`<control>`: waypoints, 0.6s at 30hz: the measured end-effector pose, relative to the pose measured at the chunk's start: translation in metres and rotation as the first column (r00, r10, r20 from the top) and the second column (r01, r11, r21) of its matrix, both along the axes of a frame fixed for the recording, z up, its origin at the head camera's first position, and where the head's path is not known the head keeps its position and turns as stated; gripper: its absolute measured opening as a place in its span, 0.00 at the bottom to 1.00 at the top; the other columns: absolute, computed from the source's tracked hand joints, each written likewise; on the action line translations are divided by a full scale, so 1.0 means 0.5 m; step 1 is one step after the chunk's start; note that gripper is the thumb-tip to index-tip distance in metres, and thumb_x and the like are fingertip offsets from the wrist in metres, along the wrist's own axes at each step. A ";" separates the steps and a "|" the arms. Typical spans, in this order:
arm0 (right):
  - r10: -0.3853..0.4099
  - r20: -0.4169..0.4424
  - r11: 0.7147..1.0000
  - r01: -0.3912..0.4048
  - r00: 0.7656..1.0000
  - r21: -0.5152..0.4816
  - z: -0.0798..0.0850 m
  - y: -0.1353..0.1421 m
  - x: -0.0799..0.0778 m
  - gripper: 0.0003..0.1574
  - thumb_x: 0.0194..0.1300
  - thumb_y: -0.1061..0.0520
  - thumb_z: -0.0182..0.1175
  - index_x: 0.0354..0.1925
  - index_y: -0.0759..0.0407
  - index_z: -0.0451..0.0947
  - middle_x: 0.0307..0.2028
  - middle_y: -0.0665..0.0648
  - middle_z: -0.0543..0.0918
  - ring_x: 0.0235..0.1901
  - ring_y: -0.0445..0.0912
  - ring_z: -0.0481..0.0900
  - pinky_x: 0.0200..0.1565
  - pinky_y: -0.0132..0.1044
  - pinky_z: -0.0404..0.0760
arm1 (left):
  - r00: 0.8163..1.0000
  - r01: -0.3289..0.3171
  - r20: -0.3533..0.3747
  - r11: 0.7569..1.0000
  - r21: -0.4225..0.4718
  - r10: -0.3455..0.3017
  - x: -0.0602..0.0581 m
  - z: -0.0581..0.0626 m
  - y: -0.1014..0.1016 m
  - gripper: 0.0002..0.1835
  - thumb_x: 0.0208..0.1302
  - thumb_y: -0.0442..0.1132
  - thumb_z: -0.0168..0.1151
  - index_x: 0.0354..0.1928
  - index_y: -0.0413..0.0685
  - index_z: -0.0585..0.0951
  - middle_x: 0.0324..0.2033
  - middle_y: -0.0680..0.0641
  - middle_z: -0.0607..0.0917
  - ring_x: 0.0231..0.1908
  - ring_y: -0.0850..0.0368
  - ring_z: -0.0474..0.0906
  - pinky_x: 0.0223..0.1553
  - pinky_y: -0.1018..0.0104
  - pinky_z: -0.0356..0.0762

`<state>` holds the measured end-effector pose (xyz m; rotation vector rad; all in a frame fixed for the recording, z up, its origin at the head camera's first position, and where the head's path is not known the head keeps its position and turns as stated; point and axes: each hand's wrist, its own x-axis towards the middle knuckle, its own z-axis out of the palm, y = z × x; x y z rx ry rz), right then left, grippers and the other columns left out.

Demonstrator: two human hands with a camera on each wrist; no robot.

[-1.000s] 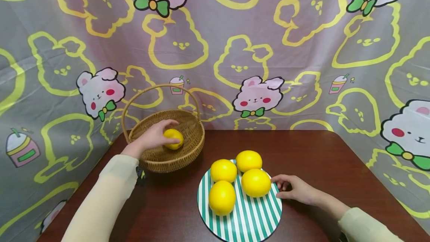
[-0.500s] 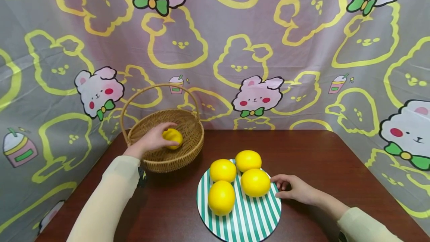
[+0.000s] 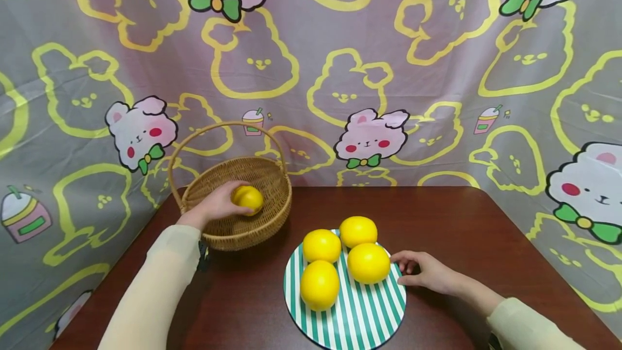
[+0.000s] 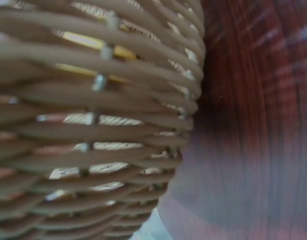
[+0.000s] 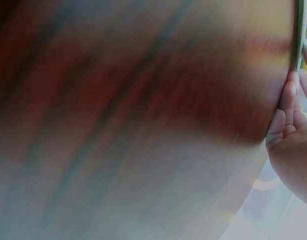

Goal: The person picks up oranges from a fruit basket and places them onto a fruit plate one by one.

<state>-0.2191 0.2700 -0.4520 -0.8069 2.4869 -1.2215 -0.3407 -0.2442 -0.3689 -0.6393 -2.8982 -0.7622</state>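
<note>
Inside the wicker basket (image 3: 272, 226), my left hand (image 3: 221, 201) holds a yellow lemon (image 3: 251, 200), with the thumb in front and the fingers over its upper left side. Part of those fingers is hidden behind the fruit. The left wrist view is filled by the basket's weave (image 4: 93, 130), with yellow glimpsed through gaps. On a green-and-white striped round plate (image 3: 359, 317) sit several lemons (image 3: 319, 285). My right hand (image 3: 432, 273) rests at the plate's right rim, fingers loosely bent. In the right wrist view, its fingertips (image 5: 289, 92) touch the plate's edge (image 5: 298, 35).
The basket stands at the back left of the brown wooden table (image 3: 466, 220), its tall arched handle (image 3: 225, 124) rising over it. A patterned cloth (image 3: 311, 31) hangs behind and along both sides of the table.
The lemon in the basket has turned a little, and my left fingers have come closer around its upper left side. My right hand and the plate have stayed in place.
</note>
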 end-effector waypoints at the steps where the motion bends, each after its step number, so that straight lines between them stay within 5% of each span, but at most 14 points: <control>1: -0.002 0.003 1.000 0.002 1.000 0.002 0.000 0.000 0.000 0.25 0.62 0.58 0.67 0.56 0.63 0.74 0.36 0.54 0.74 0.33 0.43 0.71 0.37 0.31 0.73 | 1.000 -0.006 0.010 1.000 -0.001 0.007 0.001 -0.001 -0.001 0.42 0.52 0.49 0.75 0.66 0.39 0.69 0.61 0.33 0.71 0.59 0.36 0.67 0.58 0.41 0.63; 18: -0.002 0.001 1.000 0.002 1.000 -0.002 -0.002 0.002 -0.004 0.26 0.62 0.58 0.67 0.56 0.63 0.74 0.36 0.53 0.74 0.33 0.43 0.71 0.36 0.31 0.73 | 0.993 -0.024 0.110 0.996 -0.084 0.033 -0.006 -0.006 -0.001 0.47 0.53 0.53 0.73 0.71 0.42 0.63 0.63 0.31 0.64 0.58 0.33 0.66 0.55 0.38 0.65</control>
